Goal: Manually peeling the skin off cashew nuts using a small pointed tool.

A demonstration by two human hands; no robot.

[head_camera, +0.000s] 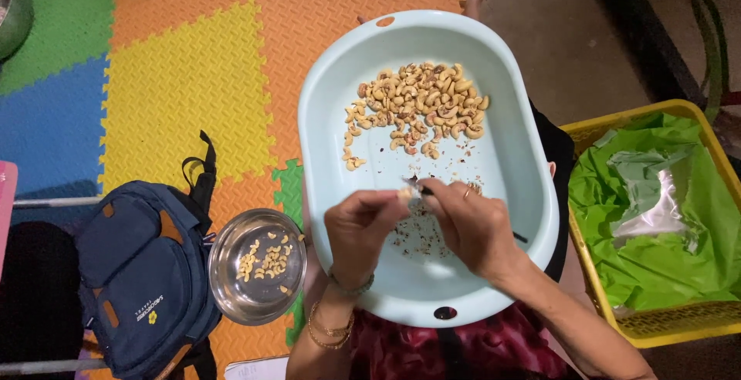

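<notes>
Floor covered with foam puzzle mat (185,79) in orange, yellow, blue and green. At left, navy backpack (143,272); just beside it, steel bowl (256,266) with a few peeled cashews. In the middle, pale blue oval basin (428,164) on the lap, heap of cashews (417,106) toward its far end, skin flakes scattered nearer. Left hand (361,229), grip pinching a single cashew (405,192) over the basin. Right hand (471,226), grip pressed around a small dark tool (423,189) touching that nut. At right, yellow crate (656,326) lined with green plastic.
</notes>
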